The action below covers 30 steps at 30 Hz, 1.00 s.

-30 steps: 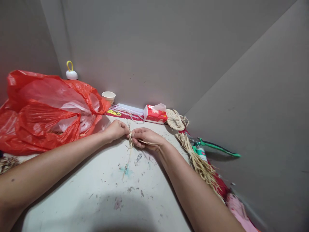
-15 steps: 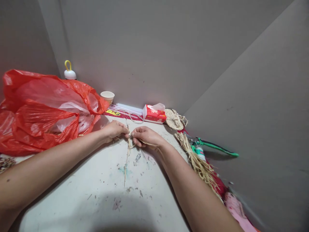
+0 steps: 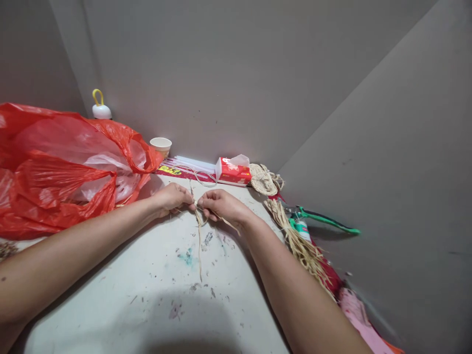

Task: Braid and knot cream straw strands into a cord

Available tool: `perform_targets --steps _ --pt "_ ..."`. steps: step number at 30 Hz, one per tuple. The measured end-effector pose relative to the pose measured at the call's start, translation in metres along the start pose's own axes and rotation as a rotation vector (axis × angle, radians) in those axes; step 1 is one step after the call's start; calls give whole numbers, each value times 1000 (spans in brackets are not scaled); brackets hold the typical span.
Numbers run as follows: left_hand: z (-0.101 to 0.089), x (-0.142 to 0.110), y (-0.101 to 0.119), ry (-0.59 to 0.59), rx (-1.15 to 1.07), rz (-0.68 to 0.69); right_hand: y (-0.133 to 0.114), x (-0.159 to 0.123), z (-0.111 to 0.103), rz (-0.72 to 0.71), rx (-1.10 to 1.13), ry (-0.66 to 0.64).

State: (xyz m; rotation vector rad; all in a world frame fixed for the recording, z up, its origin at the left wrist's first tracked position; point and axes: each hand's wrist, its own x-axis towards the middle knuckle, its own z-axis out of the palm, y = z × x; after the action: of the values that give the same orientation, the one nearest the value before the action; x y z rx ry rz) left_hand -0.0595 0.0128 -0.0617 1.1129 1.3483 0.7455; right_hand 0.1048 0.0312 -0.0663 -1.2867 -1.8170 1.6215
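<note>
Thin tan straw strands [image 3: 199,236] hang between my hands above the white tabletop [image 3: 155,275], one long end trailing toward me. My left hand [image 3: 173,200] pinches the strands at a small twisted or knotted part, with a short piece sticking up beyond the fingers. Close beside it on the right, my right hand [image 3: 223,206] is closed, thumb and forefinger pinching the same straw. One loose strand runs out under the right palm toward the wrist. The exact form of the twisted part is too small to make out.
A red plastic bag [image 3: 66,172] fills the left side. Along the back stand a paper cup [image 3: 161,146], white sticks [image 3: 195,164], a red tissue pack [image 3: 233,170] and a coiled straw piece [image 3: 262,179]. To the right lie a straw bundle [image 3: 295,246] and green-handled shears [image 3: 328,220].
The hanging strand end has swung a little to the right. A loose strand by the right wrist has shifted downward. Both hands keep their pinch; the view has moved slightly.
</note>
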Motion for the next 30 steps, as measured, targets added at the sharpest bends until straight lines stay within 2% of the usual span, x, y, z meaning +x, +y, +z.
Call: perform_targets --steps 6,13,25,30 --pt "4 5 -8 67 63 44 -3 -3 -5 15 -104 45" --pt "4 7 -12 62 2 73 -11 -5 10 33 -20 14" --pt "5 2 -9 -3 -131 70 -6 -7 28 -15 -387 134" --pt "6 2 -9 47 -149 54 -12 -13 36 -77 -517 133"
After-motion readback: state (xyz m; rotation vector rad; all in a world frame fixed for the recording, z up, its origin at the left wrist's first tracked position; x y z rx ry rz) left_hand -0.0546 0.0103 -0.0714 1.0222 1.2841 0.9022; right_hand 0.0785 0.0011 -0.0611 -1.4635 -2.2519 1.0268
